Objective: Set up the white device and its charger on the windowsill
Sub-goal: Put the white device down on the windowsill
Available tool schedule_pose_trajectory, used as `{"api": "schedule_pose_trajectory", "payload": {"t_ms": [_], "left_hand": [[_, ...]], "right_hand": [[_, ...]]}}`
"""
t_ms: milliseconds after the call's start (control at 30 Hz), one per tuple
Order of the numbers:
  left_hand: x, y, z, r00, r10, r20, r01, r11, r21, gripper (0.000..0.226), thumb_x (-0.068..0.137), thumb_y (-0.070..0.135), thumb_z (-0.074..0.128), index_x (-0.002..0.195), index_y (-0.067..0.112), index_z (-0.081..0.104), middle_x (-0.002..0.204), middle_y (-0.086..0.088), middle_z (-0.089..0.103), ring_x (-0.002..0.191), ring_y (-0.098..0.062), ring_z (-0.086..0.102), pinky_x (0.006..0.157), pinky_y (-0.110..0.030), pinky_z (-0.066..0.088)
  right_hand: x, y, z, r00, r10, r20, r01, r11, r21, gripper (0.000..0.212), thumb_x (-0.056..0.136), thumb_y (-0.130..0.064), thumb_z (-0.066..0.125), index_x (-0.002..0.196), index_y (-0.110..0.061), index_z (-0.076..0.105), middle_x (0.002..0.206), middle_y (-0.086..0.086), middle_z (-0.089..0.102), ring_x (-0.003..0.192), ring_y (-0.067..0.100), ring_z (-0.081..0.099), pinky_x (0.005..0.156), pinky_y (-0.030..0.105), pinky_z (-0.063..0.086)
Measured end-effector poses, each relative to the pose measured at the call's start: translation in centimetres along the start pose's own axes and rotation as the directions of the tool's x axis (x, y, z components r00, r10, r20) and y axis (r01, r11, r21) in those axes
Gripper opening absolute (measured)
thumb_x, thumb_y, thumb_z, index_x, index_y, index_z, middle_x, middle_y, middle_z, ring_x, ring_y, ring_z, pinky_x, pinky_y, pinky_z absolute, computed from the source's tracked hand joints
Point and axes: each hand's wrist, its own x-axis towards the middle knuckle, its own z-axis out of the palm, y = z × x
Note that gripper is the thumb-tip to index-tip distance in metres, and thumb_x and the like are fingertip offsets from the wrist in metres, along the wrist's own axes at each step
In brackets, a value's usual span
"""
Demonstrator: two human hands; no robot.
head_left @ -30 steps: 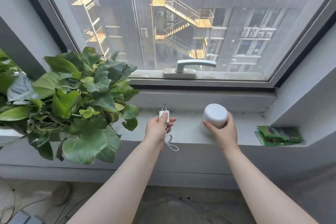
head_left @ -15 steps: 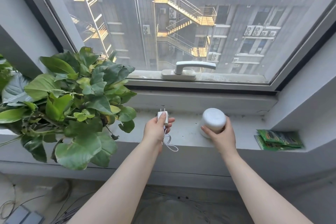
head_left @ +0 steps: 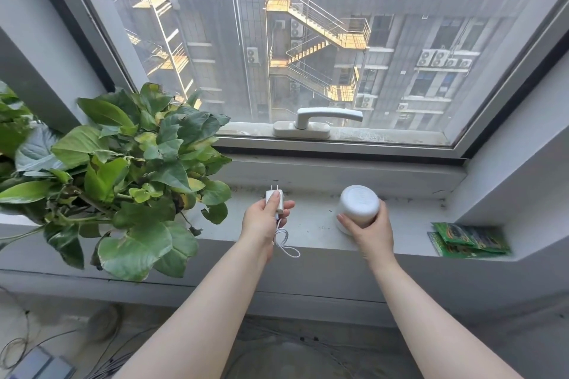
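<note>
While the right hand [head_left: 368, 229] wraps the white device [head_left: 358, 204] low on the windowsill [head_left: 311, 224], right of centre, it should set it flat. The left hand [head_left: 261, 221] pinches the charger [head_left: 275, 200], prongs up; it should lay it beside, cable [head_left: 284, 244] loose.

Both hands [head_left: 261, 224] curled, apparently gripping

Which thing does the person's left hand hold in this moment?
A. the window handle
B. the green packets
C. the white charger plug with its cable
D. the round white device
C: the left hand pinches the white charger plug, prongs pointing up and its cable looping below, while the right hand grips the round white device on the windowsill.
</note>
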Motion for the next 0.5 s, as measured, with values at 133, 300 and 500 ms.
{"api": "schedule_pose_trajectory", "payload": {"t_ms": [133,300,500], "left_hand": [[-0.08,0.14,-0.01,1.000,-0.006,0.000,0.006,1.000,-0.004,0.030,0.097,0.028,0.049,0.109,0.002,0.058,0.083,-0.002,0.069,0.064,-0.010,0.053,0.061,-0.018,0.045],[-0.27,0.35,0.02,1.000,-0.002,0.005,0.002,1.000,-0.012,0.029,0.097,0.029,0.050,0.106,0.003,0.059,0.082,-0.002,0.069,0.063,-0.009,0.054,0.060,-0.017,0.045],[-0.56,0.68,0.06,1.000,-0.010,0.024,0.010,1.000,-0.013,0.027,0.098,0.029,0.048,0.104,0.005,0.059,0.085,-0.003,0.069,0.064,-0.010,0.054,0.060,-0.017,0.046]], "right_hand": [[-0.16,-0.27,0.02,1.000,-0.001,-0.004,0.001,1.000,0.003,0.068,0.068,-0.022,0.086,0.123,-0.023,0.047,0.112,-0.007,0.059,0.102,0.016,0.055,0.079,0.023,0.038],[-0.17,-0.13,0.14,1.000,0.004,-0.012,-0.003,1.000,0.017,0.072,0.067,-0.023,0.086,0.125,-0.026,0.044,0.114,-0.008,0.057,0.107,0.017,0.055,0.083,0.026,0.040],[0.10,0.59,-0.63,1.000,-0.015,0.002,0.015,1.000,0.006,0.102,0.064,-0.024,0.089,0.144,-0.025,0.026,0.145,-0.003,0.036,0.135,0.014,0.036,0.114,0.035,0.030]]}}
